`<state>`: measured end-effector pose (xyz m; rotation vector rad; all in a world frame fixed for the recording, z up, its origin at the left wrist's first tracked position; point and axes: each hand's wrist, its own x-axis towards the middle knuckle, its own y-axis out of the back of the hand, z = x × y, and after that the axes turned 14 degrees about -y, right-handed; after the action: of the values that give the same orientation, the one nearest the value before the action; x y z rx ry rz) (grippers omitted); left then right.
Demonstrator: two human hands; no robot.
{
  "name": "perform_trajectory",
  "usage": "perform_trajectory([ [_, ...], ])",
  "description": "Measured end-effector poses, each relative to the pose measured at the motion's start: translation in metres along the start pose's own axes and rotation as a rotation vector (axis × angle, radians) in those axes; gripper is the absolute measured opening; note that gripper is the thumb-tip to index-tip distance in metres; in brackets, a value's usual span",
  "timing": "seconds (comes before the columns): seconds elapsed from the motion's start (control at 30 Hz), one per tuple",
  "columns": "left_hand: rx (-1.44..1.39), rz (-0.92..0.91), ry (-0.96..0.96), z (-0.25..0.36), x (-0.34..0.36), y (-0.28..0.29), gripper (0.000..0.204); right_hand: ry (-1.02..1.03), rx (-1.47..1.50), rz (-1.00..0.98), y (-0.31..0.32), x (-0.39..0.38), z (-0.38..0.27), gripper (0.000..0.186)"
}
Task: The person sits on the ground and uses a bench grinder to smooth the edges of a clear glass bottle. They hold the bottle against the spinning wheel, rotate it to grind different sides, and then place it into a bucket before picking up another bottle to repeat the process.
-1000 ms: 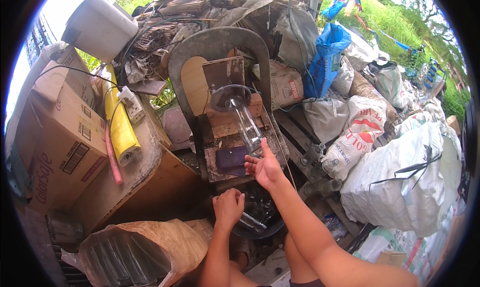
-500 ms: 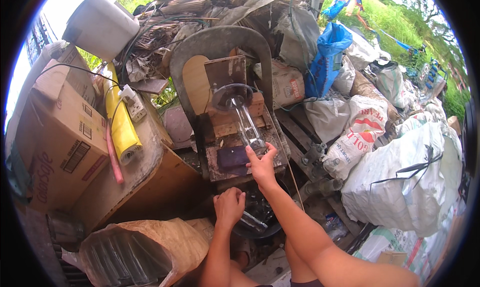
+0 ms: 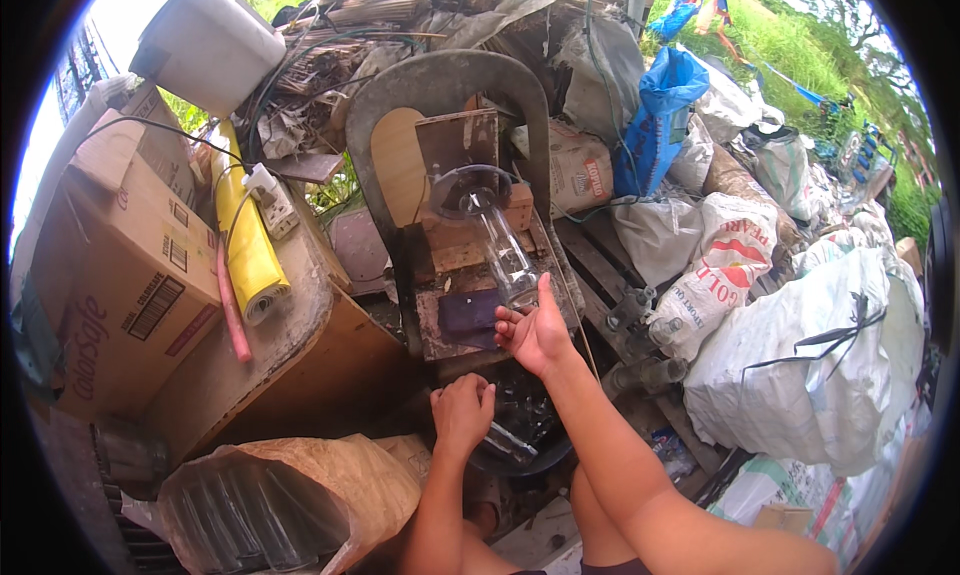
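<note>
A clear glass bottle [image 3: 503, 252] lies tilted, its far end against a dark round disc-like piece [image 3: 470, 191] on a wooden block stand [image 3: 462, 230]. My right hand [image 3: 540, 333] is at the bottle's near end, thumb up along the right side and fingers curled below it. Lower left of it, my left hand [image 3: 463, 412] is loosely curled over the edge of a dark basin [image 3: 545, 460], its fingertips partly hidden; no object shows in it. In the basin lies a clear glass piece [image 3: 510, 442]. A dark purple block [image 3: 470, 318] sits on the stand below the bottle.
A brown paper bag [image 3: 375, 485] of clear glass bottles lies near left. Behind it are cardboard boxes [image 3: 130, 275], a yellow roll [image 3: 250, 245] and a power strip [image 3: 277, 207] with a cord. White sacks [image 3: 800, 355] fill the right. A plastic chair [image 3: 360, 175] frames the stand.
My right hand has turned at the bottle's base: its thumb swung from the left side to the right, and its fingers are now curled at the left. My left hand has barely moved.
</note>
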<state>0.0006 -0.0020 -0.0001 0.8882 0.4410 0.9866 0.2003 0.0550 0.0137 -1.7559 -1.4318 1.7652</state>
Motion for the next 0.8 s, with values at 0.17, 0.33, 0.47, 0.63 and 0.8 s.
perform_trajectory([
  [0.17, -0.004, 0.008, -0.004, -0.001, 0.001, -0.001, 0.022, 0.082, -0.33, 0.201, -0.003, -0.003, -0.007, 0.097],
  [0.33, 0.001, 0.003, -0.006, -0.001, 0.002, -0.001, 0.023, 0.466, -0.459, 0.473, -0.02, 0.004, 0.021, 0.087],
  [0.47, -0.007, 0.005, -0.005, -0.002, 0.001, -0.002, 0.023, 0.519, -0.462, 0.436, -0.026, -0.001, 0.025, 0.088],
  [0.63, -0.011, 0.01, -0.007, -0.001, 0.0, -0.001, 0.023, 0.281, -0.288, 0.341, -0.02, -0.009, 0.013, 0.082],
  [0.8, -0.004, 0.016, -0.014, 0.001, 0.0, 0.001, 0.022, 0.074, -0.12, 0.119, -0.004, -0.002, 0.003, 0.093],
])
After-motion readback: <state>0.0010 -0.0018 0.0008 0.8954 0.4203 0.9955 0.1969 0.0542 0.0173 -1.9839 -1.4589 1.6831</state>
